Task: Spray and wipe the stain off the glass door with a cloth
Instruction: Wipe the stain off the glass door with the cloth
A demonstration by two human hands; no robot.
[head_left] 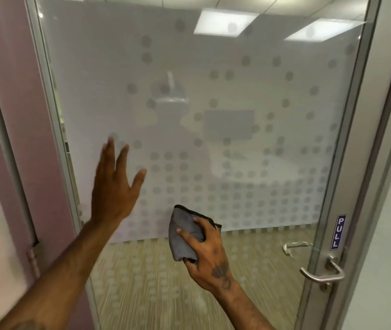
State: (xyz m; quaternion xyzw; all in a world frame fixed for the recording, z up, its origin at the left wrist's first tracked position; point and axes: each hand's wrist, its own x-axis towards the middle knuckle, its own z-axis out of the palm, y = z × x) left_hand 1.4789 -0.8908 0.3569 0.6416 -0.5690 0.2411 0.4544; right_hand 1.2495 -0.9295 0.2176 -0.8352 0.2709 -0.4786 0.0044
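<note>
The glass door fills the view, frosted with a dot pattern above and clear below. My left hand is raised flat in front of the glass near its left frame, fingers spread, holding nothing. My right hand grips a bunched grey cloth with a dark edge, held against or just before the lower glass where the frosting ends. I see no spray bottle and cannot make out a distinct stain.
A metal lever handle and a blue PULL sticker sit on the door's right stile. The metal frame and a mauve wall panel stand at the left. Striped carpet shows through the clear lower glass.
</note>
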